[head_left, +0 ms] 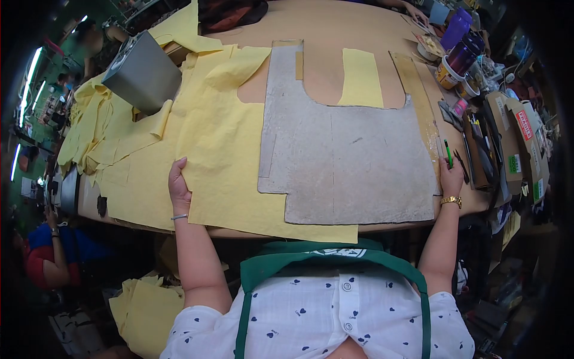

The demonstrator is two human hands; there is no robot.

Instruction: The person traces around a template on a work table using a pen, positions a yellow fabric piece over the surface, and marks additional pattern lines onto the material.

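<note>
A large grey pattern board [353,161] with cut-outs along its far edge lies flat over yellow fabric [227,149] on the table. My left hand [180,186] is at the fabric, left of the board, its fingers closed at the edge of a fabric layer and partly hidden. At the board's right side, my right hand [452,178] is closed around a green pen [448,153] that points up and away from me. A loose yellow fabric piece [362,78] shows beyond the board's cut-out.
A grey metal block [143,72] stands on the fabric at left. Along the right are a brown strip [418,102], purple tumbler [463,57], tub [448,73], tools and cardboard box [526,137]. More yellow fabric [146,314] hangs below. Other people are around the table.
</note>
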